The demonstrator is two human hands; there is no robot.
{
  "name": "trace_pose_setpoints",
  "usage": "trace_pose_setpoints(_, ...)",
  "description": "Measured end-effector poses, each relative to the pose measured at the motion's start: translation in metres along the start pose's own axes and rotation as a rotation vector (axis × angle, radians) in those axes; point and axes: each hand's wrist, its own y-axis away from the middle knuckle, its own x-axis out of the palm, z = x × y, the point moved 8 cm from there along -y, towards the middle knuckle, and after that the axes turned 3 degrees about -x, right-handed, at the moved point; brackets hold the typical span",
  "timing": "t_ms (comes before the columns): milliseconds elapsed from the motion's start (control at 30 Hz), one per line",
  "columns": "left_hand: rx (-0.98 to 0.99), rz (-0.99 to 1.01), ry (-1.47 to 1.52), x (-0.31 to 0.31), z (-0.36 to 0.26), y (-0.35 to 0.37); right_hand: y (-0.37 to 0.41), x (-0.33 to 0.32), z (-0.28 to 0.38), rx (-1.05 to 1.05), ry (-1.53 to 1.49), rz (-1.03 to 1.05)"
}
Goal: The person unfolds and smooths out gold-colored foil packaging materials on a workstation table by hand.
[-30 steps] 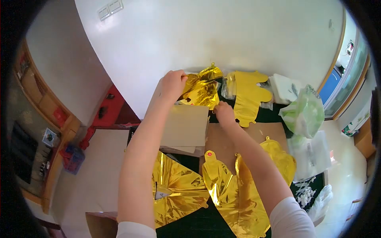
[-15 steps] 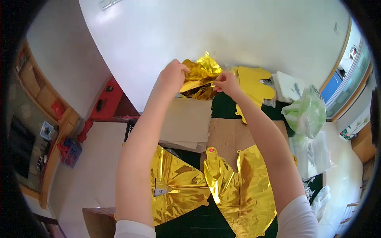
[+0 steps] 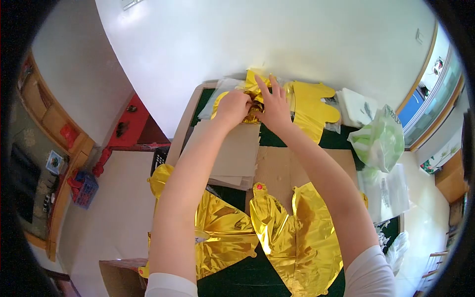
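Observation:
At the far side of the table, both hands are on a crumpled gold foil balloon [image 3: 253,82]. My left hand [image 3: 231,110] has its fingers closed on the foil, partly hiding it. My right hand [image 3: 275,108] is open against the foil's right side, fingers spread and pointing up. Nearer to me lie two flat, shiny gold foil balloons, one on the left [image 3: 225,232] beneath my left forearm and one on the right [image 3: 309,237] with a red spot on its tab. Just right of my right hand is a matte yellow foil piece with rounded lobes [image 3: 311,109].
Cardboard sheets [image 3: 230,153] are stacked below my left hand, beside a brown board [image 3: 277,166]. A green and white plastic bag [image 3: 378,143] and white packets [image 3: 356,109] sit on the right. The white wall [image 3: 198,44] rises behind the table.
The foil balloon is lower and more bunched together. My left hand has moved right and down, closer to my right hand, whose pinched fingers have opened and spread.

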Motion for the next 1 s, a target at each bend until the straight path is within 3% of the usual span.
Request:
trace_pose_setpoints(67, 0.103, 0.008, -0.017, -0.001, -0.011, 0.004, 0.002, -0.001, 0.005, -0.181, 0.231, -0.186)
trace_pose_setpoints(100, 0.155, 0.015, -0.026, -0.001, -0.016, 0.007, -0.004, 0.012, -0.011, -0.070, 0.125, -0.048)
trace_pose_setpoints(167, 0.226, -0.370, -0.077, -0.033, -0.029, 0.019, -0.019, 0.040, -0.042, 0.142, -0.084, 0.225)
trace_pose_setpoints(200, 0.260, -0.565, -0.100, -0.046, -0.034, 0.029, -0.020, 0.042, -0.070, 0.303, -0.117, 0.079)
trace_pose_setpoints(233, 0.246, -0.570, -0.093, -0.047, -0.031, 0.032, -0.016, 0.043, -0.100, 0.462, -0.150, -0.069)
trace_pose_setpoints(333, 0.215, -0.516, -0.077, -0.047, -0.014, 0.040, 0.013, 0.057, -0.164, 1.036, -0.748, -0.118)
trace_pose_setpoints(433, 0.191, -0.354, -0.022, -0.021, 0.001, 0.036, 0.022, 0.052, -0.149, 1.051, -0.902, -0.081)
trace_pose_setpoints(500, 0.171, -0.262, 0.075, -0.001, 0.000, 0.027, 0.005, 0.065, -0.150, 0.779, -0.757, -0.075)
trace_pose_setpoints(600, 0.096, -0.448, 0.111, -0.010, -0.019, 0.020, -0.008, 0.050, -0.122, 0.547, -0.566, 0.018)
trace_pose_setpoints(700, 0.024, -0.102, -0.034, 0.008, -0.022, -0.002, -0.012, 0.039, -0.103, 0.439, -0.576, -0.001)
trace_pose_setpoints(800, -0.138, -0.041, 0.150, 0.015, -0.019, -0.012, -0.009, 0.042, -0.100, 0.465, -0.640, 0.101)
trace_pose_setpoints(900, -0.260, 0.036, 0.320, 0.025, -0.011, -0.014, -0.002, 0.041, -0.100, 0.492, -0.748, 0.059)
trace_pose_setpoints(1000, -0.226, 0.055, 0.368, 0.032, -0.008, -0.014, 0.002, 0.033, -0.089, 0.482, -0.767, 0.099)
